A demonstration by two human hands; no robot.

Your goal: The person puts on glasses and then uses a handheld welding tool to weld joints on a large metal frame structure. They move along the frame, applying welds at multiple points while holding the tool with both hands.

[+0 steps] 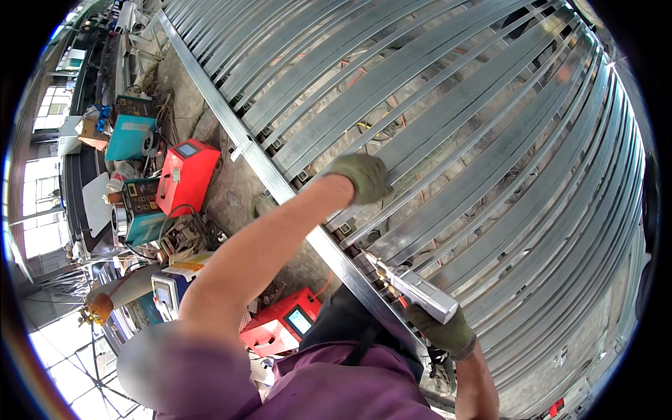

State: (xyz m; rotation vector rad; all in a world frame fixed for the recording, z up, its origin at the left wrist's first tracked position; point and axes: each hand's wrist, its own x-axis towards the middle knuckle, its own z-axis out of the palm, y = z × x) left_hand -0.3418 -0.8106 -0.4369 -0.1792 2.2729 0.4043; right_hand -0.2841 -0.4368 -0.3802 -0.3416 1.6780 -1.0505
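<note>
My left hand (360, 178), in an olive work glove, lies over the near end of a wide grey metal slat (437, 133). Its fingers curl down around the slat, with the tips partly hidden. In my right hand (444, 332), also gloved, is a silver, boxy welding gun (423, 294). The gun's narrow nozzle points up and left, close to the slat ends by the long edge rail (336, 255) of the metal frame. Wide and narrow slats alternate across this frame, with gaps between them.
Left of the rail stand a red machine (187, 175) with a screen and teal wire-feed units (131, 136). Another red machine (280, 325) sits close by my body. A gas cylinder (126, 288) lies at the lower left. Cables (374, 129) run on the floor beneath the slats.
</note>
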